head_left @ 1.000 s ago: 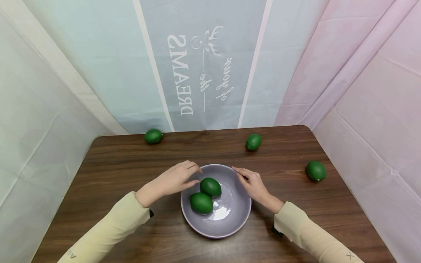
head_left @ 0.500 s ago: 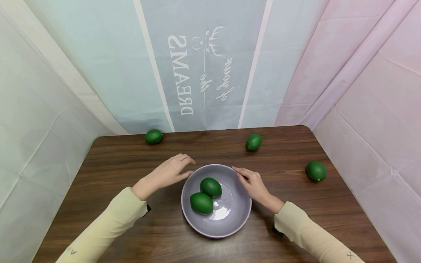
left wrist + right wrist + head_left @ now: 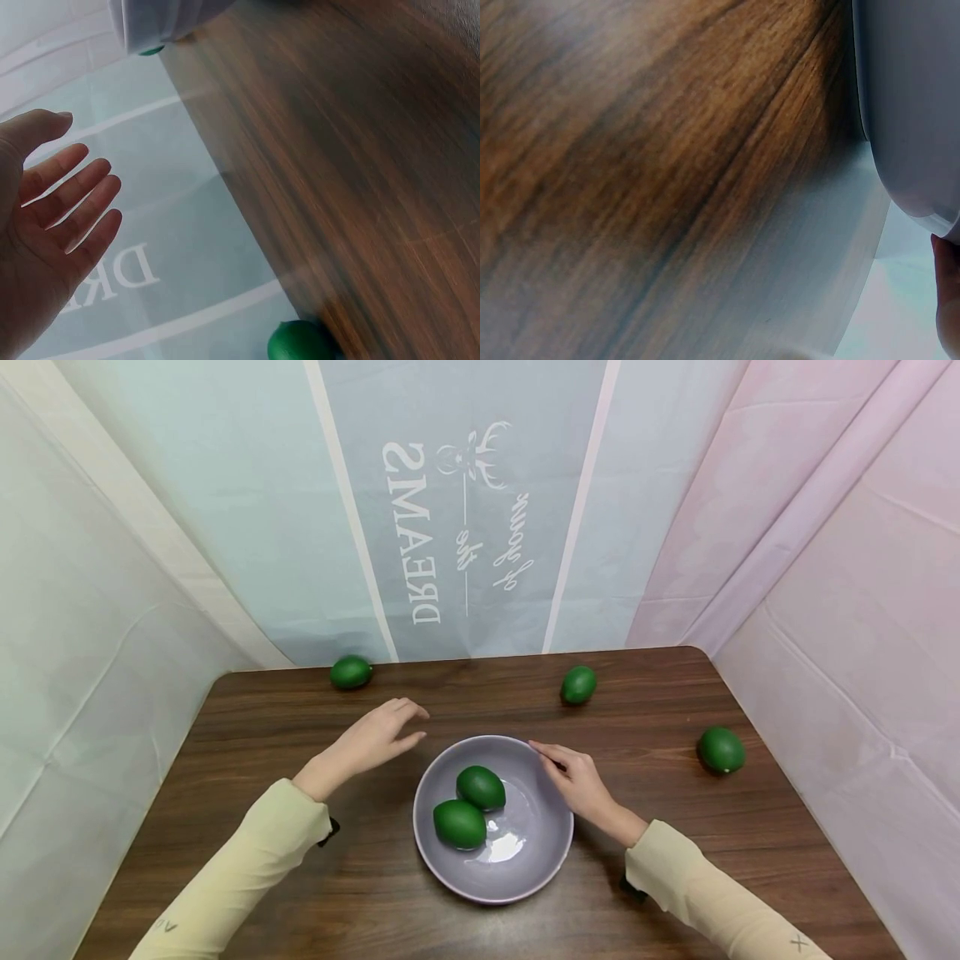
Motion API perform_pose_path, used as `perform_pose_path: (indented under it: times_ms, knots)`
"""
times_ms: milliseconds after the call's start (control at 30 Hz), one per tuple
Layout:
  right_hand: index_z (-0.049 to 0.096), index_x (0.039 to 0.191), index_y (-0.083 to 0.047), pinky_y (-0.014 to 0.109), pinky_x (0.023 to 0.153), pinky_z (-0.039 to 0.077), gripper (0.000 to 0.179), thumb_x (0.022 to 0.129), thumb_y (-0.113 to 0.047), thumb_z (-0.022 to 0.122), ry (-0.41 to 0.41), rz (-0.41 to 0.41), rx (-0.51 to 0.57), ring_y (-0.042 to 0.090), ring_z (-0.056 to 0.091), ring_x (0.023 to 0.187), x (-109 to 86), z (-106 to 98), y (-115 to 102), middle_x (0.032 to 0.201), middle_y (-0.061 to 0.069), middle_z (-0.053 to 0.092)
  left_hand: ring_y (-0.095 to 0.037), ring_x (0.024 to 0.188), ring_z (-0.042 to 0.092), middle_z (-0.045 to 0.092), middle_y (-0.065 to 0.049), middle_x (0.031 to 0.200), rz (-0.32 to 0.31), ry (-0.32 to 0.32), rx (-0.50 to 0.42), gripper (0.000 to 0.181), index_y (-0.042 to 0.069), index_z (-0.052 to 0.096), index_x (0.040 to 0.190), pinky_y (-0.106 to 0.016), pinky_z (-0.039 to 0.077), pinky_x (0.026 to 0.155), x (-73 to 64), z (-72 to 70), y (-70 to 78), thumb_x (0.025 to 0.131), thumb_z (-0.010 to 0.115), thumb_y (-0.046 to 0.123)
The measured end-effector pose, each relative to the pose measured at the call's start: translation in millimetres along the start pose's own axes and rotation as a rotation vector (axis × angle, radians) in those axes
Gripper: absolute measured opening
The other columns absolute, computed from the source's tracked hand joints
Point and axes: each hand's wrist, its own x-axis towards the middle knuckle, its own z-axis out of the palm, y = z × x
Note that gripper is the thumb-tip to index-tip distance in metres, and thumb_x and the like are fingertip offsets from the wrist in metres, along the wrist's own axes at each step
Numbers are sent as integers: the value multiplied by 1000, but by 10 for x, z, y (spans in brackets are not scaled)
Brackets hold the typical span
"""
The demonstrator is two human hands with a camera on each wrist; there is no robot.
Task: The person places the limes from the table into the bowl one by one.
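A grey-purple bowl (image 3: 525,868) stands on the wooden table, with two green limes (image 3: 460,824) touching each other inside its left half. At the bowl's upper right rim, my right hand (image 3: 581,785) pinches the edge between thumb and fingers; the right wrist view has only fingertips (image 3: 946,292) by the rim. My left hand (image 3: 367,737) is up and left of the bowl, apart from it. Its fingers are spread and relaxed, and the palm is bare in the left wrist view. Beyond it lies another lime (image 3: 350,672) near the table's back edge.
One lime (image 3: 578,685) rests at the back right of the table (image 3: 315,910), and another lime (image 3: 722,750) lies near the right edge. Fabric curtains (image 3: 480,635) rise behind the table and along both sides.
My left hand has drawn back from over the bowl's left rim, moving up and left towards the far-left lime. The right hand, bowl and limes have stayed put.
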Motion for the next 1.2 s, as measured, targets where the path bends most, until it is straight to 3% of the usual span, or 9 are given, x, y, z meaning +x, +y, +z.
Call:
perform_pose_path:
  times_ms: [167,433,800,1200]
  knots:
    - [66,110,-2,28,67,52,26,86,2,57,0,0,2,18,63,90,2,-1,-13,104,10,67,-23,100,54,60,-9,104,-46,-1,-17,25,1,59,107,-38,46,85,6,-19,-77,87,61,16]
    - [66,110,-2,20,65,49,25,87,0,56,-5,5,2,10,60,85,-4,5,15,104,9,67,-24,104,53,59,-10,107,-103,16,-17,25,2,59,108,-39,44,88,28,-39,-194,87,61,16]
    - [66,111,-4,21,68,50,26,87,1,55,-8,11,1,12,61,90,-7,3,19,104,7,67,-26,104,53,58,-12,109,-166,30,-47,26,0,59,108,-41,44,88,61,-118,-286,87,61,14]
    - [66,111,-4,22,65,49,27,88,1,54,-13,19,11,8,59,86,-18,4,27,105,7,66,-29,106,52,58,-15,111,-229,45,-12,28,0,56,111,-43,43,89,81,-199,-421,89,58,17]
